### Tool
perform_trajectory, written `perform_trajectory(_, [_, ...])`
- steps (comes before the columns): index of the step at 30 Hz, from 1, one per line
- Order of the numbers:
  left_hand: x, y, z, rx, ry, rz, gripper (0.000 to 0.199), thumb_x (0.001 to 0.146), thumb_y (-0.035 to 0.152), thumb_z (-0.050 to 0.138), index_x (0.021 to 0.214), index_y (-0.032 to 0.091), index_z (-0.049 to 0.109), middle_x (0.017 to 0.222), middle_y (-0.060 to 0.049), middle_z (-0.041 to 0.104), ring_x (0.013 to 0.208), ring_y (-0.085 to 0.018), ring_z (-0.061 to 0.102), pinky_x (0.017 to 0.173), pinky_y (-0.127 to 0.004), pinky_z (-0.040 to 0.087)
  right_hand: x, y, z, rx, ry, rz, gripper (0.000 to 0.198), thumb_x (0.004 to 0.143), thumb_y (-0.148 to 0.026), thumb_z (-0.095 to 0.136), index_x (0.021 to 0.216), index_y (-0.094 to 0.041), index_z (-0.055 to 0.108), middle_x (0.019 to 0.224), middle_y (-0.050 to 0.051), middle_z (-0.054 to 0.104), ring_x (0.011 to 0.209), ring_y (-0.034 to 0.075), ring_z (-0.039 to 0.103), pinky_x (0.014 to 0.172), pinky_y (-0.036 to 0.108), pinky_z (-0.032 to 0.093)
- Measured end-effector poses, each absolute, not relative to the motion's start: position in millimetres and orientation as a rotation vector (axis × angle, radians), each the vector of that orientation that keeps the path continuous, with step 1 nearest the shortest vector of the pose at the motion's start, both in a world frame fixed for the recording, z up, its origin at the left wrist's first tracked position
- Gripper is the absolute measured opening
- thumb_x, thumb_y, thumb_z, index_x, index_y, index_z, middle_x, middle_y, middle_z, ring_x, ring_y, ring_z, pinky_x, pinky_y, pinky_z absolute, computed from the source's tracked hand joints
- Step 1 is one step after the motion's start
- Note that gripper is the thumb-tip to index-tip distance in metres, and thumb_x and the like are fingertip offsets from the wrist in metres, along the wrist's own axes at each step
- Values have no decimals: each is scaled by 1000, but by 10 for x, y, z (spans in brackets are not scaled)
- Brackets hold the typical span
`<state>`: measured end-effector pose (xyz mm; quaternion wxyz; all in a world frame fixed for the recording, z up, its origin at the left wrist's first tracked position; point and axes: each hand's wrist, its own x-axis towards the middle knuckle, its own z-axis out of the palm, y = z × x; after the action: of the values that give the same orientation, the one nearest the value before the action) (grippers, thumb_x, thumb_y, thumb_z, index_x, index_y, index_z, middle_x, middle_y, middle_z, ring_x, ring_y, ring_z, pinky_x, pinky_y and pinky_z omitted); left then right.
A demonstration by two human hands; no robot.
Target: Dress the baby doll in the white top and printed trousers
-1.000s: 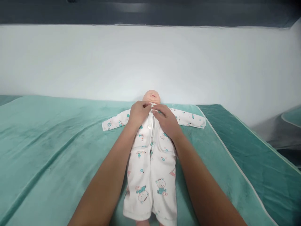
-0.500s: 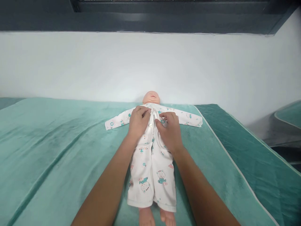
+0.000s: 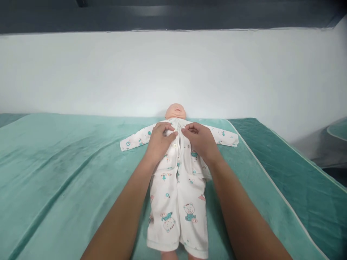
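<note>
A baby doll (image 3: 175, 111) lies on its back, head toward the wall, arms spread. It wears a white printed shirt (image 3: 168, 159) with a buttoned front and matching white trousers (image 3: 165, 202). The shirt's front edges lie slightly apart below the chest, and a button (image 3: 175, 146) shows on the left edge. My left hand (image 3: 160, 139) pinches the left front edge of the shirt near the upper chest. Opposite it, my right hand (image 3: 200, 139) pinches the right front edge. The fingertips of both hands are close together; what lies right between them is partly hidden.
The doll rests on a light green sheet (image 3: 81, 173) with a long fold on the left. A darker green cloth (image 3: 287, 166) lies to the right, past a pale piped edge. Behind stands a white wall (image 3: 173, 68), with a dark beam (image 3: 173, 16) above.
My right hand has moved up the shirt and closed its fingers on the right edge. My left thumb has come in toward the fingers. The view has shifted slightly.
</note>
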<state>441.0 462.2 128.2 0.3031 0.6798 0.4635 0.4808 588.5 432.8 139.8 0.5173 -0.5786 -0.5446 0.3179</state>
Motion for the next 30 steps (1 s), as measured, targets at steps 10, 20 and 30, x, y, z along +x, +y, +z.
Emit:
perform_trajectory(10, [4437, 4615, 1337, 1733, 1163, 1282, 9, 82, 26, 64, 76, 20, 63, 120, -5, 63, 115, -20, 57, 103, -36, 40, 5858, 4284, 1430, -1293, -1160, 974, 24, 74, -42, 68, 80, -20, 66, 61, -4, 52, 46, 7, 37, 39, 22, 30])
perform_trajectory(20, [4460, 4597, 1354, 1645, 1133, 1268, 10, 83, 27, 62, 76, 20, 65, 120, -4, 66, 108, -20, 59, 100, -35, 42, 5869, 4295, 1386, -1181, -1143, 1042, 31, 70, -41, 73, 91, -19, 68, 72, -4, 58, 51, 6, 42, 43, 21, 34])
perform_trajectory(30, [4454, 4561, 1418, 1632, 1164, 1182, 21, 83, 27, 61, 64, 20, 65, 120, -4, 64, 107, -21, 60, 96, -36, 45, 5850, 4303, 1383, -1295, -1373, 862, 25, 71, -31, 70, 91, -20, 61, 73, -2, 63, 66, 12, 56, 61, 26, 44])
